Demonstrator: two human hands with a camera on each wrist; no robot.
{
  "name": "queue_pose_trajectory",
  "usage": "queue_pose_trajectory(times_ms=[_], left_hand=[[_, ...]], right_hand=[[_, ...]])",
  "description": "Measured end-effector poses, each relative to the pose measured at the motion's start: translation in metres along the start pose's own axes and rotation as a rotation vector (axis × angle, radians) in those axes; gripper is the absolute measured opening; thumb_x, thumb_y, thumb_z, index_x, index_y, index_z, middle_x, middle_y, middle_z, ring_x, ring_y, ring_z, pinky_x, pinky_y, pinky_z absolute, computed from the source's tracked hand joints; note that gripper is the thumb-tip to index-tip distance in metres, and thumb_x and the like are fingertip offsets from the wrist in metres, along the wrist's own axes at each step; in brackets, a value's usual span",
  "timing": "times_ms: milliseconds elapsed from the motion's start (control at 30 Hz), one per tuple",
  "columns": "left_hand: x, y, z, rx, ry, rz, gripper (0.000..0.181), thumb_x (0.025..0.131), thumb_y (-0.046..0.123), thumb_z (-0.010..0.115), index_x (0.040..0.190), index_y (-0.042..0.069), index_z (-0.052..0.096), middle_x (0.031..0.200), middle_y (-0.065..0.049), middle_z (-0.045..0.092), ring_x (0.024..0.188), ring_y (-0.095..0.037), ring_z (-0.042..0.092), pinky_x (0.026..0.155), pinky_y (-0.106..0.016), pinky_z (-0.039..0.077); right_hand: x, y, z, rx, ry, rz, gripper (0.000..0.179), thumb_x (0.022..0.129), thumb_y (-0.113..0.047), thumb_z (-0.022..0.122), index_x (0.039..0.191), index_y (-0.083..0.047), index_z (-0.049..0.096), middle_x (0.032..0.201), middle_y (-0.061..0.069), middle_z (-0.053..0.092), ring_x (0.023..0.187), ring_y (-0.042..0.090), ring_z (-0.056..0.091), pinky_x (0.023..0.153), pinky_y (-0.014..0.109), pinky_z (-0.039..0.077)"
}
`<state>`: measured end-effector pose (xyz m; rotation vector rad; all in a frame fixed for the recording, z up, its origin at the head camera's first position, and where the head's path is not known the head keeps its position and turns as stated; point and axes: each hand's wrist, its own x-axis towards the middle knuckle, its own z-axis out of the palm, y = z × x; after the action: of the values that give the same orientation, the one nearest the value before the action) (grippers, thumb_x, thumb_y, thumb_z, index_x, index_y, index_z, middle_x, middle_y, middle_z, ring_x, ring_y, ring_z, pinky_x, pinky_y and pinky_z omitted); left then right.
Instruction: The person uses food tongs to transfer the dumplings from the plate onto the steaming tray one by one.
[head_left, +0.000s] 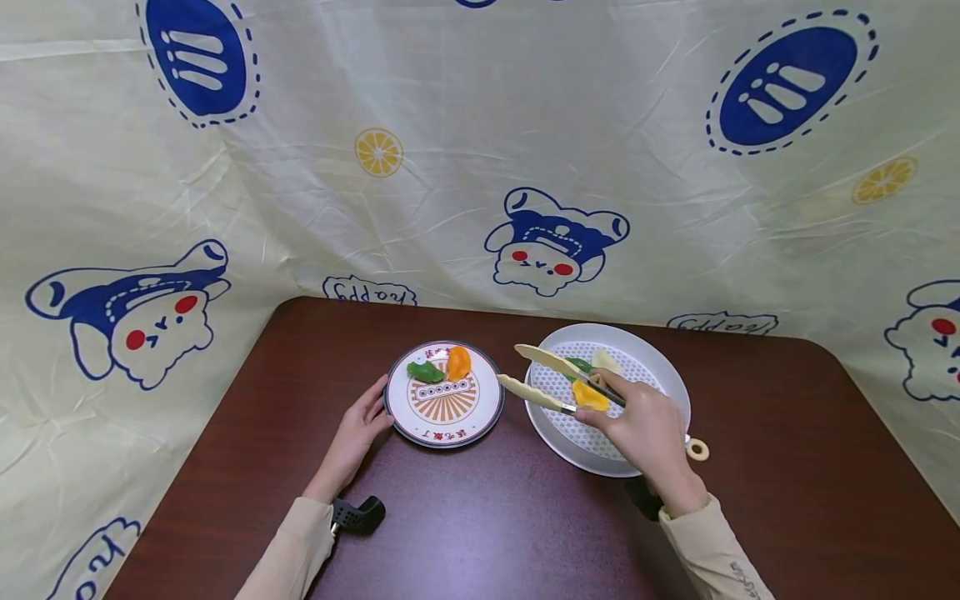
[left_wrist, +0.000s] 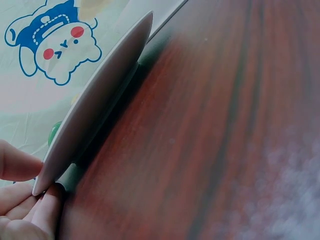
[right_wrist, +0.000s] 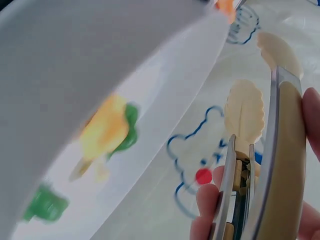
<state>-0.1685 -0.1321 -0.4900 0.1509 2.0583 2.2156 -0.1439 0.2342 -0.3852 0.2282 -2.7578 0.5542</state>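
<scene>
Pale creased sheet (head_left: 600,108) behind dark reddish-brown worktop (head_left: 442,508) with rounded far corners. Sheet printed with blue dash-edged ovals (head_left: 787,87), orange slices (head_left: 378,152), upside-down cartoon animals (head_left: 536,260), "happy" lettering (head_left: 371,291). Soft glare (head_left: 487,533) on worktop's near part.

And behind it all a pale sheet (head_left: 438,225) is hanging, wrinkling and shining in places — two blue ovals, one at left (head_left: 197,58), one at right (head_left: 789,86), are standing out up high inside dashed rings. Yellow citrus slices, here (head_left: 378,152) and there (head_left: 885,181), are dotting the folds. A red-cheeked cartoon figure (head_left: 551,242) is hanging upside down at centre — and down below, the dark red-brown table (head_left: 487,542) is gleaming, its far edge cutting across two lettered outlines, left (head_left: 369,291) and right (head_left: 722,323).
</scene>
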Motion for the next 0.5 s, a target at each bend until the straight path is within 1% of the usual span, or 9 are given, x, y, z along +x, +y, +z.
queue_pose_trajectory(times_ms=[100,133,267,367,500], left_hand=[[0.000,0.000,0.001,0.000,-0.003,-0.003,0.064,0.091,-0.010,0.044,0.149,-0.005,0.019,0.155,-0.019,0.017,0.140,-0.034,0.020,0.093,-0.012,0.035],[0.000,0.001,0.001,-0.001,-0.003,-0.004,0.064,0.091,-0.010,0.044,0.149,-0.005,0.019,0.155,-0.019,0.017,0.140,-0.033,0.020,0.093,-0.012,0.035],[0.001,0.001,0.001,-0.003,-0.001,-0.008,0.064,0.091,-0.010,0.044,0.150,-0.005,0.019,0.156,-0.018,0.018,0.140,-0.032,0.020,0.094,-0.013,0.035],[0.000,0.001,0.001,0.000,0.001,-0.011,0.064,0.091,-0.010,0.044,0.150,-0.005,0.019,0.156,-0.019,0.018,0.140,-0.032,0.021,0.094,-0.013,0.035],[0.000,0.001,0.000,0.002,-0.003,-0.005,0.064,0.091,-0.010,0.045,0.149,-0.005,0.019,0.155,-0.019,0.018,0.140,-0.033,0.021,0.093,-0.013,0.035]], right_hand=[[0.006,-0.012,0.008,0.030,-0.001,-0.030,0.057,0.068,-0.036,0.084,0.115,-0.009,0.069,0.075,0.006,0.066,0.060,0.019,0.047,0.053,0.035,0.035],[0.007,-0.016,0.011,0.035,0.004,-0.040,0.057,0.067,-0.037,0.084,0.115,-0.009,0.070,0.077,0.006,0.067,0.060,0.019,0.048,0.053,0.036,0.036],[0.013,-0.030,0.023,0.035,0.011,-0.076,0.058,0.066,-0.040,0.084,0.115,-0.012,0.070,0.080,0.006,0.069,0.061,0.022,0.054,0.049,0.039,0.039],[0.018,-0.041,0.033,0.039,0.009,-0.095,0.058,0.064,-0.040,0.085,0.114,-0.014,0.071,0.077,0.006,0.068,0.063,0.025,0.059,0.048,0.039,0.041],[0.024,-0.054,0.045,0.045,-0.008,-0.123,0.054,0.065,-0.039,0.085,0.111,-0.015,0.071,0.071,0.002,0.065,0.059,0.019,0.053,0.047,0.035,0.039]])
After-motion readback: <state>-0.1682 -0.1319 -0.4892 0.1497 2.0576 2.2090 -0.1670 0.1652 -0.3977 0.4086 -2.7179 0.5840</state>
